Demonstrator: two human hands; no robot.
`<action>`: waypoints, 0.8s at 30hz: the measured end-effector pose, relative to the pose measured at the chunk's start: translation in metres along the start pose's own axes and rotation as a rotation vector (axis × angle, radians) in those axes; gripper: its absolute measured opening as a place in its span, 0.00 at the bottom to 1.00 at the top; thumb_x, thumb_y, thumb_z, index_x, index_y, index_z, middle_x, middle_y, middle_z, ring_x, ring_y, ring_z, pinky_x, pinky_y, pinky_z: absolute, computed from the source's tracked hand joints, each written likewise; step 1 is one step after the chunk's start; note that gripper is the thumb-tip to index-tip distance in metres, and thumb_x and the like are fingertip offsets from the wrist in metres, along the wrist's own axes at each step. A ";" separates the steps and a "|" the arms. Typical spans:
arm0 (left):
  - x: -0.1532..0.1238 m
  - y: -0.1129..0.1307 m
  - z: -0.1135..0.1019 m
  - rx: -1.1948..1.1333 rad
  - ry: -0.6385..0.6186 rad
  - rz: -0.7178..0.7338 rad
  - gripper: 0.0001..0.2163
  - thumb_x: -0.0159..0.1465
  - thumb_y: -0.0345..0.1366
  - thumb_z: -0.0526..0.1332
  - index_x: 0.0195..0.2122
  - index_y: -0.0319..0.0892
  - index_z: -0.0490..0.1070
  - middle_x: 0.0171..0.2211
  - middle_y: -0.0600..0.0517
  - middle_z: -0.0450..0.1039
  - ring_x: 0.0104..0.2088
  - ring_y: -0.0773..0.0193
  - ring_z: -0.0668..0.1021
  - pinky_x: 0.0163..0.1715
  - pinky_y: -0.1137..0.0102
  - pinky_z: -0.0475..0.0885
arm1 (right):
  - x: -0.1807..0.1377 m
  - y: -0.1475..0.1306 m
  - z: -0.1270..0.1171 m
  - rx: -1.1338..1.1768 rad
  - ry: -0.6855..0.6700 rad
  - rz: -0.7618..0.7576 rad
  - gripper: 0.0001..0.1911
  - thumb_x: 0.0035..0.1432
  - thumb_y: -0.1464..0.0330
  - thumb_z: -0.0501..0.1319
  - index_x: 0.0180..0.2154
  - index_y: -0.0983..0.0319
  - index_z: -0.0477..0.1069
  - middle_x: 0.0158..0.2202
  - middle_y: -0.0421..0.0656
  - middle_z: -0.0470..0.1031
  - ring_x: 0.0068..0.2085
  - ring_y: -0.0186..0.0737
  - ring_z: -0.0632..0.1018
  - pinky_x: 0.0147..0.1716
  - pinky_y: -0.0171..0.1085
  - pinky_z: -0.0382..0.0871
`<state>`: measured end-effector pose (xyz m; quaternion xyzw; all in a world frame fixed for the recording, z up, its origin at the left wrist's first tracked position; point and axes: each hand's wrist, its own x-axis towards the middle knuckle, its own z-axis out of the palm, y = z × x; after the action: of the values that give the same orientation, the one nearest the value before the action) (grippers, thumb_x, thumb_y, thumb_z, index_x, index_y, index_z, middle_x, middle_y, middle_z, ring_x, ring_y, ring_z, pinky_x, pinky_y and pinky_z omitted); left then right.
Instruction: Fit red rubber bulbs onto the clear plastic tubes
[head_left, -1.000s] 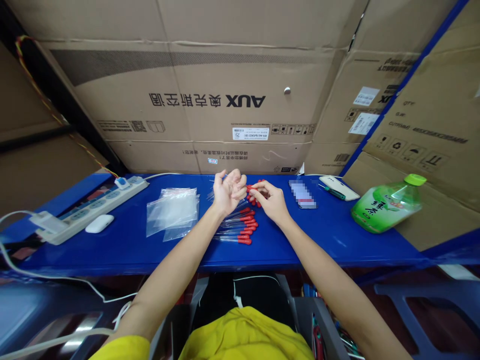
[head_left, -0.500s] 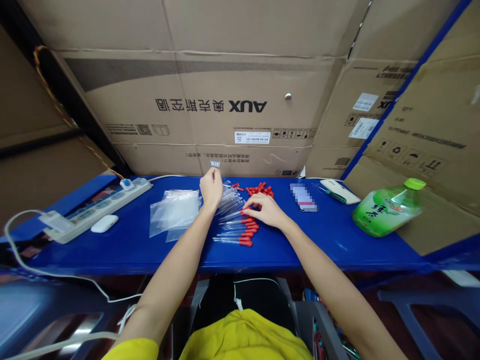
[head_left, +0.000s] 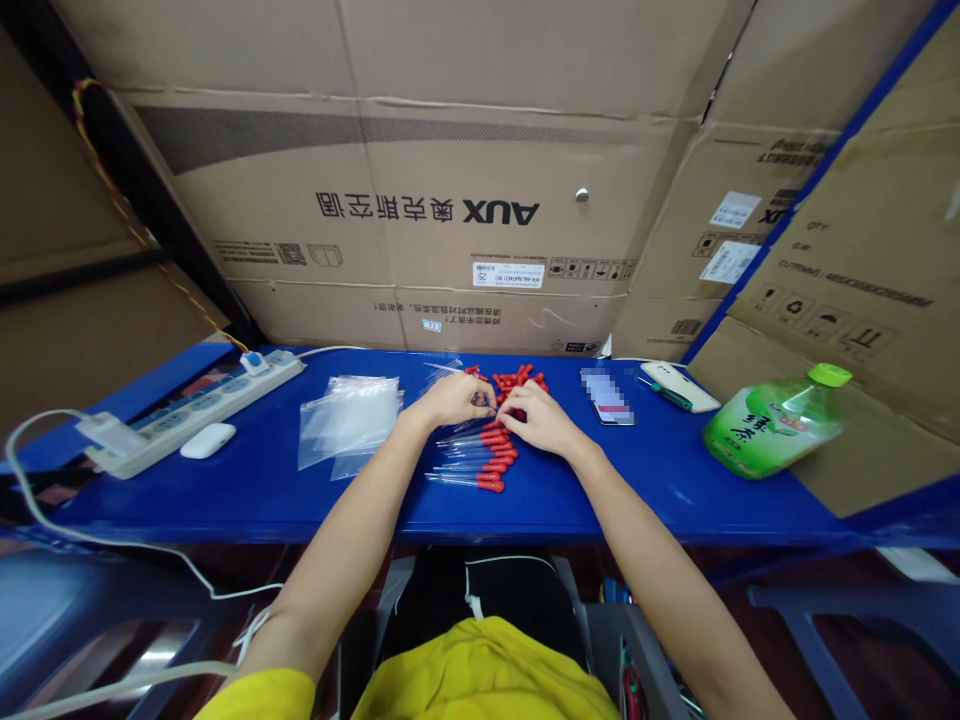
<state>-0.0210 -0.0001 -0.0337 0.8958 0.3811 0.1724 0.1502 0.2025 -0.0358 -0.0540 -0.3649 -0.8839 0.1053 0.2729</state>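
My left hand (head_left: 459, 399) is closed in a pinch over the loose clear dropper tubes (head_left: 441, 370), partly covering them. Its fingertips meet those of my right hand (head_left: 538, 416), which is also pinched together. Whatever sits between the fingers is hidden. Just nearer to me lies a row of droppers (head_left: 461, 467), clear thin tubes with red rubber bulbs pointing right. Behind my right hand is a pile of loose red bulbs (head_left: 525, 376), with a few more beside the tube ends.
Clear plastic bags (head_left: 356, 412) lie left of the tubes. A power strip (head_left: 202, 410) and a white earbud case (head_left: 208, 440) are farther left. To the right are a phone (head_left: 606, 396), a white device with a green pen (head_left: 675, 386) and a green drink bottle (head_left: 776, 425). Cardboard walls the blue table.
My left hand has come down and right from the far end of the tubes to meet my right hand. The right hand has shifted slightly right.
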 end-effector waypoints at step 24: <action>0.000 0.005 0.003 -0.009 -0.089 0.010 0.10 0.59 0.43 0.68 0.36 0.44 0.81 0.25 0.56 0.73 0.24 0.69 0.71 0.25 0.73 0.56 | -0.005 0.019 -0.005 -0.065 -0.080 -0.008 0.05 0.63 0.66 0.66 0.37 0.56 0.82 0.42 0.45 0.71 0.46 0.45 0.67 0.50 0.45 0.63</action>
<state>-0.0163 -0.0034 -0.0347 0.9038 0.3689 0.1349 0.1702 0.2194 -0.0258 -0.0593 -0.3654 -0.8985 0.0900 0.2259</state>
